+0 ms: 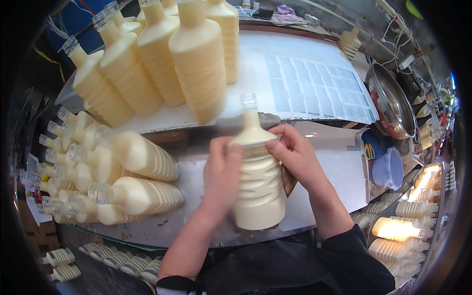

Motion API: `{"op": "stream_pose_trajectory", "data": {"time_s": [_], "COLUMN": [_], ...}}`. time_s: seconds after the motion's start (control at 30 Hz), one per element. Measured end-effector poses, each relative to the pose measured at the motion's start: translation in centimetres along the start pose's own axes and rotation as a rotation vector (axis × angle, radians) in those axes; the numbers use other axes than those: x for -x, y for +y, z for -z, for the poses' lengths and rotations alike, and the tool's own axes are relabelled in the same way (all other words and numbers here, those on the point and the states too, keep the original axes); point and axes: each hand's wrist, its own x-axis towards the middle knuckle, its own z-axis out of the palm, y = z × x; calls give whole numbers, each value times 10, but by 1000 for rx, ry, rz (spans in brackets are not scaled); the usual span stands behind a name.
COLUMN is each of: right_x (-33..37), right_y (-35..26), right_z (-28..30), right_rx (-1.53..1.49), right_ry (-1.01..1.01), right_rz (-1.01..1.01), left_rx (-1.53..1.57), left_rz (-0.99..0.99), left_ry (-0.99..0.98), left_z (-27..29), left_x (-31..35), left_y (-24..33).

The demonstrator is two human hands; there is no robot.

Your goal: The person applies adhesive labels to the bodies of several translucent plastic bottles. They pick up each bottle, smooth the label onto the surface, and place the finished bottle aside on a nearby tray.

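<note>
The right hand [297, 155] has its grip on one cream ribbed bottle [259, 191], thumb at its shoulder band [255, 150]; the left hand [221, 169] blurs along the opposite side, its hold impossible to tell. Smoothing that band seems in hand, the next move calling for even pressure. Beyond-left of the bottle stand at least six upright bottles [199, 59]; beyond-right lies one label sheet [319, 86].

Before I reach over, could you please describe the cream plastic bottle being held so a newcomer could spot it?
Start at the wide grey work table. Near its front edge, between a bare left hand and a bare right hand, is the cream, ribbed plastic bottle with a clear neck. Unlike the cream bottles clustered at left, it alone sits between the hands.
</note>
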Motion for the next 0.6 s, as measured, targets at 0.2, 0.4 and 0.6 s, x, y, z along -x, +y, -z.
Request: {"op": "stream_pose_trajectory", "data": {"time_s": [0.2,0.4,0.6], "right_x": [0,0,1], "right_y": [5,7,3], "right_z": [-2,-5,-2], "right_rx": [-12,-29,14], "right_ry": [28,53,31], "right_rz": [23,34,27], "left_rx": [-35,-26,21], "left_rz": [-50,-78,-47], "left_ry": [21,8,28], "left_z": [-2,-1,-4], "left_x": [-1,-2,0], "left_y": [-3,-2,10]}}
